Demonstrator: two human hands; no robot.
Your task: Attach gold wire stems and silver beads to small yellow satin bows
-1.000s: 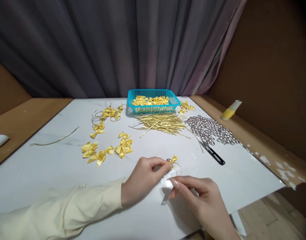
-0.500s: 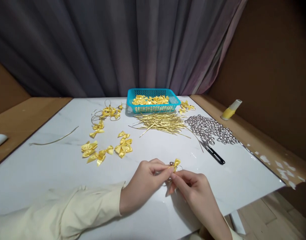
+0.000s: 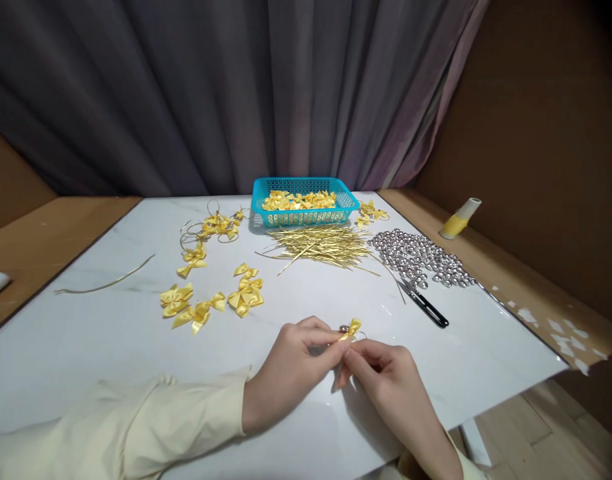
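Note:
Near the front of the table, my left hand [image 3: 301, 360] and my right hand [image 3: 386, 380] meet, fingertips pinched together on a small yellow ribbon bow [image 3: 353, 328]. A shiny silver bell [image 3: 344, 329] sits beside the bow, and a thin wire loop [image 3: 362, 335] sticks out to its right. My fingers cover the lower part of the bow and wire. Loose yellow bows [image 3: 196, 312] lie to the left of my hands. Farther back are finished-looking bows with wire loops [image 3: 220, 225].
A blue basket [image 3: 306, 222] of yellow bows stands at the back, with gold wire ties [image 3: 321, 247] before it. Silver bells [image 3: 421, 257] are heaped at the right, beside black-handled snips [image 3: 429, 309]. One tie [image 3: 106, 283] lies far left. A yellow-wrapped cone [image 3: 460, 219] stands on the right ledge.
The bow has tilted slightly between my fingertips, and the lower silver bell seen below it is now hidden. Both hands stay nearly in place; the view has shifted a little.

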